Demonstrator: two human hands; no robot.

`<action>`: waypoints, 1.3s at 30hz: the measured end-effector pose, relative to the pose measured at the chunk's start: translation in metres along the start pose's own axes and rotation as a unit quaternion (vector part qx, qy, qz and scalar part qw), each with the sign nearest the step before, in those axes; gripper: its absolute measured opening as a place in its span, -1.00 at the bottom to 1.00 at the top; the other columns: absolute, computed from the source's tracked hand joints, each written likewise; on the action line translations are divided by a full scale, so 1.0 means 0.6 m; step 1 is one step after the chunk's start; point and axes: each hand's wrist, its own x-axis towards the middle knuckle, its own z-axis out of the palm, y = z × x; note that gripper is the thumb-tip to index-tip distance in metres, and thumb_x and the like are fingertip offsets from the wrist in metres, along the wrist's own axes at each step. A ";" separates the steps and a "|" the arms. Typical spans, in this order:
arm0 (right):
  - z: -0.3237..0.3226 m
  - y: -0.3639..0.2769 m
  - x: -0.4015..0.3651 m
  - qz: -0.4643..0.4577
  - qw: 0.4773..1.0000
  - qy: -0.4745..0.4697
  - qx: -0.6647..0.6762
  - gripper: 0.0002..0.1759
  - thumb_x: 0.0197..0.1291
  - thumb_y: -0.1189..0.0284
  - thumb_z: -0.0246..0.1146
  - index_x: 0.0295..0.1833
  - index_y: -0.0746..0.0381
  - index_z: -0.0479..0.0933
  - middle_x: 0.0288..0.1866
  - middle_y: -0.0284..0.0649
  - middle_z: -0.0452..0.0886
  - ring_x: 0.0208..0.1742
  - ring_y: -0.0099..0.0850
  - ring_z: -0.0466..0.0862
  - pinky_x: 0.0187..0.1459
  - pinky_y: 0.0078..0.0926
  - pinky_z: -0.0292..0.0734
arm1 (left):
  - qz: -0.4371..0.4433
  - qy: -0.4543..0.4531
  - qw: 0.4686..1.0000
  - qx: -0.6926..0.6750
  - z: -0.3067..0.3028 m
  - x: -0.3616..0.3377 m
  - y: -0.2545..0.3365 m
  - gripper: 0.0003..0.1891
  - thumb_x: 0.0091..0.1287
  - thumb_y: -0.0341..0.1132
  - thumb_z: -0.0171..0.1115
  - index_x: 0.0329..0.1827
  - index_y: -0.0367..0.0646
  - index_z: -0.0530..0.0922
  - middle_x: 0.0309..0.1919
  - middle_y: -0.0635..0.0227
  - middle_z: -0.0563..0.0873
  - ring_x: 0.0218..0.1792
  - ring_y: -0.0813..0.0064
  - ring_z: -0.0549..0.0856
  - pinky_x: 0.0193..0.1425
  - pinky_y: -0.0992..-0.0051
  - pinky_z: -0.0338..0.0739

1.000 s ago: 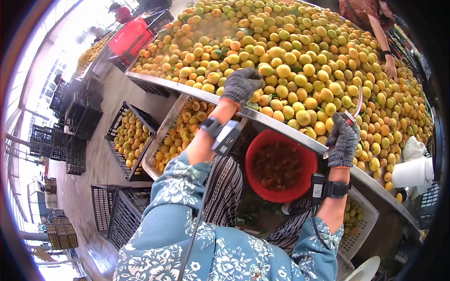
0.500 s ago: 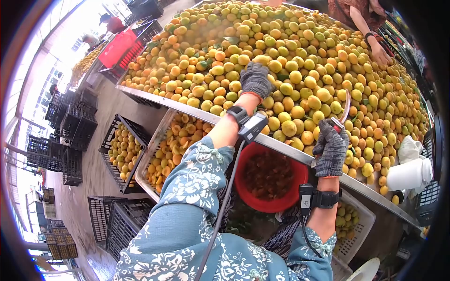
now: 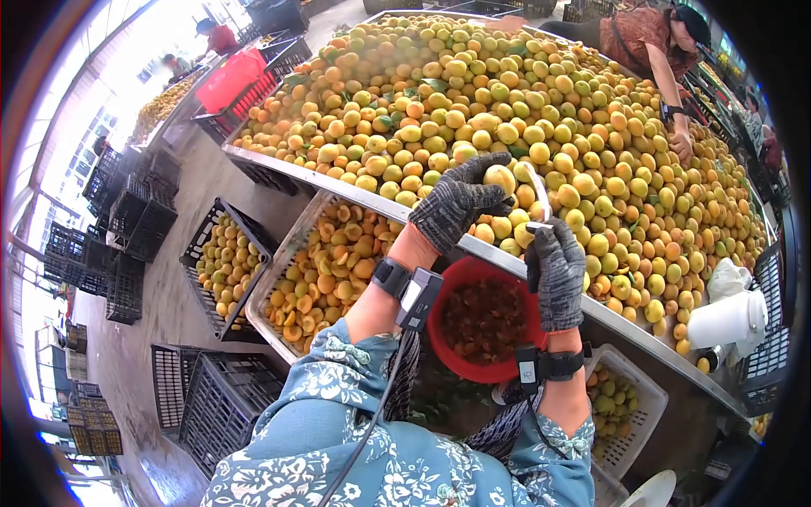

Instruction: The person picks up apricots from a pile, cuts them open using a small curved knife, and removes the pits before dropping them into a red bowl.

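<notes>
My left hand [image 3: 456, 207], in a dark grey knitted glove, grips a yellow apricot [image 3: 499, 177] between thumb and fingers at the pile's near edge. In my gloved right hand [image 3: 557, 275] is a small knife with a curved blade [image 3: 541, 196]; the blade points up and stands close to the apricot's right side. Whole apricots [image 3: 473, 93] lie heaped on the metal-edged table [image 3: 338, 190] in front of me. Below my hands sits a red bucket [image 3: 443, 338] with brown bits, seemingly pits. Halved apricots [image 3: 325, 262] fill a white crate [image 3: 262, 296] to the left.
A black crate [image 3: 187, 253] of apricots stands on the floor at left, near stacked black crates [image 3: 228, 406]. Another pale crate [image 3: 646, 414] sits under the table at right. A white bucket [image 3: 718, 319] stands on the right corner. Across the pile, another person's hand [image 3: 681, 145] touches fruit.
My left hand has come back from the pile toward me with an apricot in its fingers. My right hand has shifted left with the knife, bringing the blade near the fruit.
</notes>
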 end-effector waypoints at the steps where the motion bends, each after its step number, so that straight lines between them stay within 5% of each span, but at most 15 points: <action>1: 0.005 -0.004 -0.007 -0.009 0.999 -0.032 0.005 -0.82 0.36 0.34 0.17 -0.22 0.22 0.55 -0.48 -0.53 0.39 -0.48 -0.71 0.31 -0.49 -0.72 0.20 | 0.002 0.000 1.000 -0.001 0.002 -0.003 0.001 -0.43 0.20 -0.40 0.37 0.29 -0.29 0.42 -0.05 0.25 0.63 -0.09 0.40 0.69 0.00 0.42 0.67; 5: 0.018 0.001 -0.018 -0.040 0.993 -0.005 -0.113 -0.84 0.37 0.39 0.14 -0.22 0.24 0.53 -0.52 -0.47 0.43 -0.49 -0.69 0.37 -0.49 -0.65 0.29 | -0.008 0.025 0.999 0.025 0.008 -0.009 0.002 -0.45 0.20 -0.41 0.37 0.27 -0.31 0.43 -0.07 0.26 0.65 -0.13 0.43 0.70 -0.03 0.46 0.67; 20: 0.024 0.019 -0.010 -0.089 0.984 0.042 -0.146 -0.85 0.36 0.39 0.16 -0.22 0.24 0.53 -0.61 -0.30 0.45 -0.54 -0.59 0.42 -0.49 -0.54 0.36 | 0.009 0.039 0.999 -0.023 0.021 0.007 -0.012 -0.52 0.14 -0.44 0.38 0.16 -0.30 0.51 -0.11 0.28 0.67 -0.18 0.45 0.70 -0.09 0.49 0.67; 26: 0.028 0.019 -0.006 -0.104 0.968 0.055 -0.220 -0.83 0.33 0.38 0.19 -0.21 0.28 0.51 -0.55 -0.10 0.51 -0.50 -0.41 0.50 -0.42 -0.38 0.42 | 0.000 0.029 0.999 -0.028 0.018 0.004 -0.018 -0.54 0.13 -0.40 0.41 0.11 -0.28 0.55 -0.15 0.34 0.69 -0.16 0.49 0.69 -0.04 0.50 0.64; 28: 0.026 0.023 0.000 -0.127 0.966 0.047 -0.221 -0.80 0.32 0.36 0.19 -0.20 0.31 0.50 -0.50 -0.02 0.54 -0.47 -0.31 0.54 -0.40 -0.34 0.42 | 0.026 0.014 0.978 0.206 0.018 0.003 -0.020 -0.55 0.10 -0.39 0.43 0.08 -0.28 0.58 -0.14 0.40 0.69 -0.12 0.58 0.65 0.05 0.53 0.57; 29: 0.027 0.022 0.001 -0.127 0.966 0.048 -0.222 -0.80 0.32 0.36 0.19 -0.20 0.31 0.50 -0.50 -0.02 0.54 -0.47 -0.31 0.54 -0.40 -0.34 0.42 | 0.025 0.012 0.978 0.205 0.019 0.003 -0.021 -0.55 0.10 -0.39 0.43 0.08 -0.28 0.58 -0.14 0.40 0.69 -0.12 0.58 0.65 0.05 0.53 0.57; 32: 0.031 0.013 -0.003 -0.096 0.972 0.049 -0.206 -0.80 0.32 0.37 0.18 -0.19 0.32 0.50 -0.44 0.01 0.57 -0.44 -0.27 0.57 -0.38 -0.31 0.43 | -0.004 0.025 0.991 0.129 0.021 0.004 -0.029 -0.57 0.09 -0.40 0.44 0.06 -0.27 0.60 -0.14 0.45 0.68 -0.10 0.65 0.61 0.10 0.56 0.51; 36: 0.033 0.024 -0.006 -0.085 0.972 0.055 -0.211 -0.81 0.33 0.39 0.17 -0.14 0.32 0.52 -0.42 0.02 0.57 -0.41 -0.27 0.58 -0.35 -0.30 0.44 | 0.043 0.049 0.998 -0.028 0.014 0.008 -0.043 -0.46 0.15 -0.31 0.43 0.18 -0.35 0.49 -0.08 0.26 0.68 -0.11 0.37 0.71 0.05 0.35 0.65; 39: 0.040 0.030 -0.011 -0.102 0.970 0.057 -0.213 -0.79 0.34 0.39 0.15 -0.08 0.31 0.53 -0.42 0.01 0.58 -0.40 -0.26 0.58 -0.33 -0.31 0.45 | 0.040 0.042 0.996 -0.069 0.020 0.005 -0.041 -0.42 0.15 -0.32 0.42 0.22 -0.36 0.46 -0.06 0.25 0.67 -0.10 0.38 0.71 0.07 0.35 0.64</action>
